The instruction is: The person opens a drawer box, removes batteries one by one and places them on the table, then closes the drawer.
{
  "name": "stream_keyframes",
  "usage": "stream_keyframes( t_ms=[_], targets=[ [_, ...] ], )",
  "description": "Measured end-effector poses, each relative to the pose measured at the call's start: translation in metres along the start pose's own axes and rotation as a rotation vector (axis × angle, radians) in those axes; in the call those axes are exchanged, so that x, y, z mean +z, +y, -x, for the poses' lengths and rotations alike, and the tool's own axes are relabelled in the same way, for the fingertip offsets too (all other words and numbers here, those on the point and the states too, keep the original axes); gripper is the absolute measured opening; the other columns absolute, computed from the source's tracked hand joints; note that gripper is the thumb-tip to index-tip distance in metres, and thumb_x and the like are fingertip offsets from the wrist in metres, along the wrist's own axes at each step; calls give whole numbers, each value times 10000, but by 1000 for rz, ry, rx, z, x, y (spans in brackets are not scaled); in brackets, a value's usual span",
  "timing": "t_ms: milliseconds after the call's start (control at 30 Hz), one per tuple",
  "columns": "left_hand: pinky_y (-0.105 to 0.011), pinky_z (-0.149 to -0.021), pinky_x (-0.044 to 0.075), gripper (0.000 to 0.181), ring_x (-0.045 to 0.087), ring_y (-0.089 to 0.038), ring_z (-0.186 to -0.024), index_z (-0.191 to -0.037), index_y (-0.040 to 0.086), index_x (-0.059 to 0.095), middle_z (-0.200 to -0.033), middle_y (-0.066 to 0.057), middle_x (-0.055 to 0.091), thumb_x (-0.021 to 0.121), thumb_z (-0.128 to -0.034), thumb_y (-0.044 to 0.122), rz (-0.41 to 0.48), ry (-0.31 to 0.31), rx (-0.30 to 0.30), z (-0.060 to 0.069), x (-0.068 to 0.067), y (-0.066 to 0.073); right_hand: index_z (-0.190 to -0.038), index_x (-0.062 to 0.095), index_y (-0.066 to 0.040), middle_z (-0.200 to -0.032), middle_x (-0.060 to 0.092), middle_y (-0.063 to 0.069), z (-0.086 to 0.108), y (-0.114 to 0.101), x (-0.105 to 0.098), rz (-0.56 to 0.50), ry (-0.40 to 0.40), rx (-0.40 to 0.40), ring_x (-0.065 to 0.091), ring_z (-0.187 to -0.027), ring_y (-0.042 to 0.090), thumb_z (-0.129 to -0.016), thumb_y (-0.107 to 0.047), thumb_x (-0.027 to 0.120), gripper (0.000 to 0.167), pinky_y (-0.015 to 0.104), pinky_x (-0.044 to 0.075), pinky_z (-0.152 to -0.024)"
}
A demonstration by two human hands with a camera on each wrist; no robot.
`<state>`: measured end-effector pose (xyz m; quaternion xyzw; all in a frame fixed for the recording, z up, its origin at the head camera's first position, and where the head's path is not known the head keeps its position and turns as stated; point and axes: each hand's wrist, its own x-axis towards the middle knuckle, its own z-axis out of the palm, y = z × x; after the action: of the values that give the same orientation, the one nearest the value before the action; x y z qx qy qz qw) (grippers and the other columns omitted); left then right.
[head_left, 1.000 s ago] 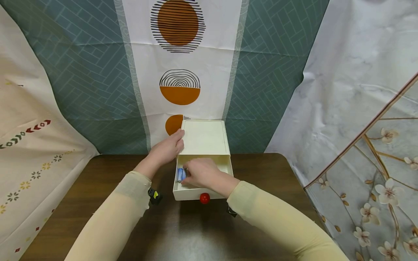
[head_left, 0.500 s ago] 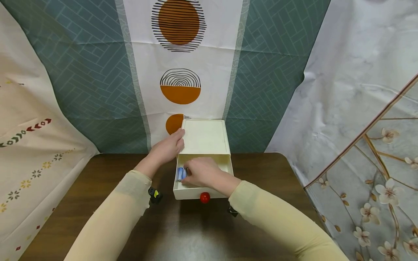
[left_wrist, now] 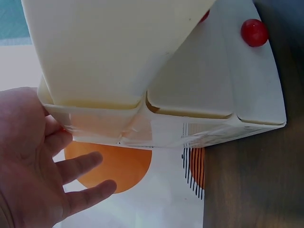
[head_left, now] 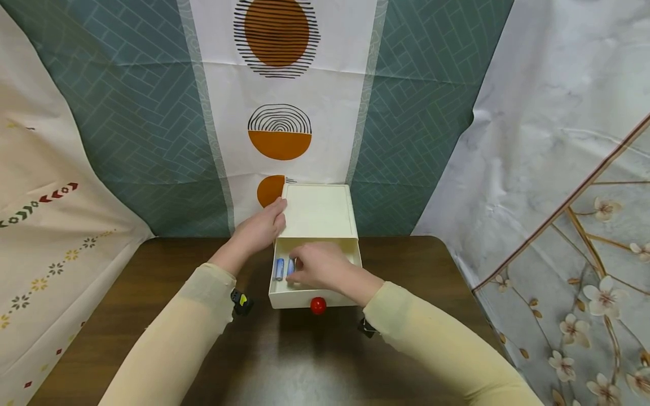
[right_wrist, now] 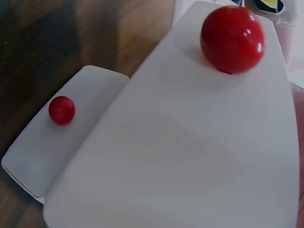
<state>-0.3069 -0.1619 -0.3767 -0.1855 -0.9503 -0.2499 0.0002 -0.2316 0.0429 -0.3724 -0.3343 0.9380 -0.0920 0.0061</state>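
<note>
A small white drawer cabinet [head_left: 319,210] stands on the table with its top drawer [head_left: 294,300] pulled out. My left hand [head_left: 258,230] rests against the cabinet's left side near the top. In the left wrist view several fingers [left_wrist: 83,167] stretch out past that side; the thumb is hidden. Inside the drawer my right hand [head_left: 320,265] pinches a blue battery [head_left: 291,267], partly covered by the fingers. Another blue battery [head_left: 280,269] lies by the drawer's left wall. The right wrist view shows only the drawer front, not the hand.
A red knob [head_left: 318,305] sticks out from the open drawer's front. Below it, a lower drawer [right_wrist: 85,90] has its own red knob [right_wrist: 61,110]. Brown wooden table [head_left: 167,293] surrounds the cabinet, and a patterned cloth [head_left: 284,90] hangs behind it.
My right hand has shifted slightly right with the pinched battery, so a gap now shows between the two batteries. The left hand stays at the cabinet's side.
</note>
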Motion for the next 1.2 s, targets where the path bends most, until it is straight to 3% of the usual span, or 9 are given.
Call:
stream_keyframes(
  t_ms=[233, 500, 1000, 1200],
  targets=[
    [-525, -1325, 262, 611, 303, -358, -1642, -1740, 17, 285, -1811, -174, 229, 310, -1188, 278, -3, 11, -11, 1, -1, 2, -1088, 808, -194, -863, 696, -116, 7, 6, -11, -85, 12, 43, 624, -793, 119, -977, -395, 856, 235, 304, 513, -702],
    [-532, -1325, 256, 603, 300, -369, -1642, -1738, 15, 291, -1809, -182, 232, 317, -1194, 273, -4, 20, -20, -1, 0, 1, -1132, 812, -191, -906, 709, -105, 23, 12, -28, -115, 81, 67, 622, -802, 105, -961, -386, 875, 267, 292, 534, -700],
    [-493, -1347, 191, 620, 230, -339, -1671, -1754, 25, 235, -1828, -156, 184, 303, -1200, 295, 27, -6, -29, -5, -1, 3, -1236, 807, -203, -993, 738, -114, 73, 45, -55, -230, 233, 148, 671, -836, 73, -956, -356, 883, 328, 339, 563, -734],
    [-485, -1348, 190, 620, 228, -330, -1672, -1754, 22, 227, -1828, -154, 180, 296, -1203, 297, 33, -12, -26, -5, 0, 1, -1157, 797, -217, -954, 714, -123, 91, 62, -54, -248, 266, 163, 650, -840, 80, -967, -346, 872, 241, 357, 547, -736]
  ],
)
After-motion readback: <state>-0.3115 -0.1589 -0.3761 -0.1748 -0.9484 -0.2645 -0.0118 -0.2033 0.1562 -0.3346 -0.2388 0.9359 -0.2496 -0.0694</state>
